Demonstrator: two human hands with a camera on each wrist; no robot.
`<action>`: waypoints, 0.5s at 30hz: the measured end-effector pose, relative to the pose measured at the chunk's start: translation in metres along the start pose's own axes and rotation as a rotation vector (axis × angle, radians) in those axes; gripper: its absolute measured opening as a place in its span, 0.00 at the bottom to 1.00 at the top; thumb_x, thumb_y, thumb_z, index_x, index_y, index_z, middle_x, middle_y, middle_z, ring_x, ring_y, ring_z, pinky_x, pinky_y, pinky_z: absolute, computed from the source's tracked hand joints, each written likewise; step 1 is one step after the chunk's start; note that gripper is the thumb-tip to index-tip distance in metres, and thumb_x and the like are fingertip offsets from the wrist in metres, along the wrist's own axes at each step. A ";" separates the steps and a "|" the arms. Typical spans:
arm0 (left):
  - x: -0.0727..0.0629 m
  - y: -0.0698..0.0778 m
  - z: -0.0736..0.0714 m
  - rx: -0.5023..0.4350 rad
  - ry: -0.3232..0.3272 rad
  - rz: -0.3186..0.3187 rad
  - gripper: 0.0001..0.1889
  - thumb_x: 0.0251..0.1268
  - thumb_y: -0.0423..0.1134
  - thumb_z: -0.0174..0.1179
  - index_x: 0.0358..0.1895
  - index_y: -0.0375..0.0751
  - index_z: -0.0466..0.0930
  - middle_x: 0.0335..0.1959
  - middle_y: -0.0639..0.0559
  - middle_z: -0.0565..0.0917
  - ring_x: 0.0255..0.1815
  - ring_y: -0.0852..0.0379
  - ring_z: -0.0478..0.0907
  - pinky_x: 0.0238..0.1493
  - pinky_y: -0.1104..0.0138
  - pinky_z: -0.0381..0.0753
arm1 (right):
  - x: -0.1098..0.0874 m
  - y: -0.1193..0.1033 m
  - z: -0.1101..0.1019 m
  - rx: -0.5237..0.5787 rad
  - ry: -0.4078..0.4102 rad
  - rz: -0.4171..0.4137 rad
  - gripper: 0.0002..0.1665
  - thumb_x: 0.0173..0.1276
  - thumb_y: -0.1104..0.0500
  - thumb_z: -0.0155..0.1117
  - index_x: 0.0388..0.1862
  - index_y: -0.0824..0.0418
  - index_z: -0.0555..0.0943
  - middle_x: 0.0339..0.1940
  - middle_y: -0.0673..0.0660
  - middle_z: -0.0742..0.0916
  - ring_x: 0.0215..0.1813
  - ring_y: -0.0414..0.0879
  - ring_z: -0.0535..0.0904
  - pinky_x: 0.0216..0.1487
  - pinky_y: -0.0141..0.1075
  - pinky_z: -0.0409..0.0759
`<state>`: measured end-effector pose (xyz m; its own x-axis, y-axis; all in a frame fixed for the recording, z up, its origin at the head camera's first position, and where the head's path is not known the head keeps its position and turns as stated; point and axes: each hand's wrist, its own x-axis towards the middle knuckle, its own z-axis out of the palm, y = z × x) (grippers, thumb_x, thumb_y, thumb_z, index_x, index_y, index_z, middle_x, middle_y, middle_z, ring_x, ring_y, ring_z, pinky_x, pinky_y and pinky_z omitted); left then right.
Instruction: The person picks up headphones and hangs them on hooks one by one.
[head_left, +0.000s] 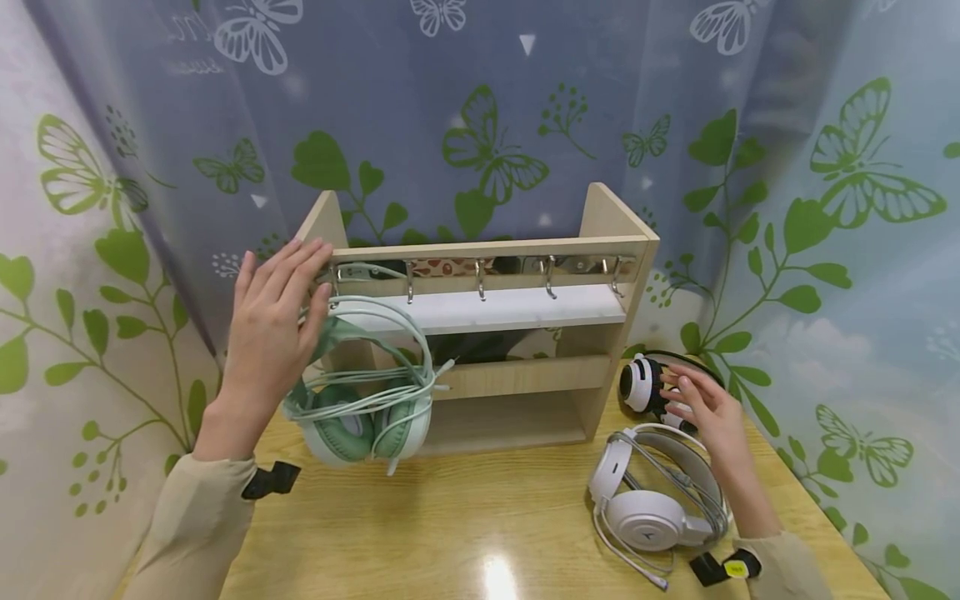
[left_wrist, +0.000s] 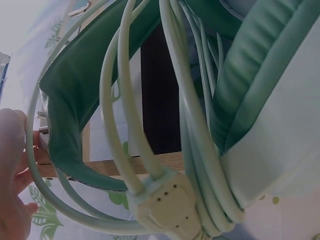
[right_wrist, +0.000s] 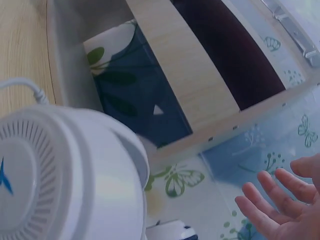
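Note:
Green headphones (head_left: 341,425) with a bundled pale cord hang at the left end of a wooden hook rack (head_left: 525,379). My left hand (head_left: 272,321) rests its extended fingers on the rack's upper left corner, beside the headband; the left wrist view has the green headband (left_wrist: 75,90) and cord close up. Over at the right, my right hand (head_left: 712,417) holds nothing and its fingers are spread loosely. It hovers above white headphones (head_left: 648,521) and in front of black-and-white headphones (head_left: 640,383). The white earcup (right_wrist: 110,170) looms large in the right wrist view.
Several metal hooks (head_left: 481,279) line the rack's top rail. A white shelf (head_left: 510,308) lies behind them. The rack stands on a wooden table (head_left: 420,533) against a butterfly-print curtain (head_left: 570,100). The white headphones' cord (head_left: 626,558) trails on the tabletop.

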<state>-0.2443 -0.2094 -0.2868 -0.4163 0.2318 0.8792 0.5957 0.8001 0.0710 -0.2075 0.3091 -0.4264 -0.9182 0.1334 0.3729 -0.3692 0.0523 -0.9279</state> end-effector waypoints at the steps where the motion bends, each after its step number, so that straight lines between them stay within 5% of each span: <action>1: 0.000 0.000 0.000 0.003 -0.002 0.002 0.22 0.76 0.36 0.56 0.71 0.41 0.75 0.69 0.44 0.77 0.74 0.45 0.67 0.80 0.46 0.45 | 0.000 0.002 -0.002 0.002 0.006 0.005 0.18 0.81 0.62 0.52 0.62 0.68 0.79 0.45 0.42 0.89 0.44 0.35 0.88 0.44 0.29 0.86; 4: 0.000 0.000 0.000 0.002 -0.001 0.003 0.22 0.76 0.37 0.56 0.71 0.41 0.74 0.69 0.44 0.77 0.74 0.45 0.68 0.80 0.46 0.45 | -0.002 0.007 -0.008 -0.009 0.017 0.021 0.19 0.81 0.61 0.53 0.63 0.70 0.77 0.44 0.42 0.89 0.44 0.35 0.88 0.44 0.29 0.86; 15: -0.001 0.000 0.001 -0.004 0.010 0.005 0.22 0.76 0.36 0.56 0.71 0.41 0.75 0.69 0.45 0.77 0.74 0.44 0.68 0.80 0.46 0.45 | -0.010 0.026 -0.024 -0.152 0.037 0.081 0.12 0.81 0.61 0.53 0.51 0.51 0.84 0.41 0.33 0.88 0.41 0.30 0.86 0.40 0.23 0.83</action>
<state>-0.2449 -0.2095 -0.2877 -0.4061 0.2303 0.8844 0.6005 0.7967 0.0683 -0.2045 0.3325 -0.4545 -0.9372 0.1791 0.2993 -0.2659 0.1883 -0.9454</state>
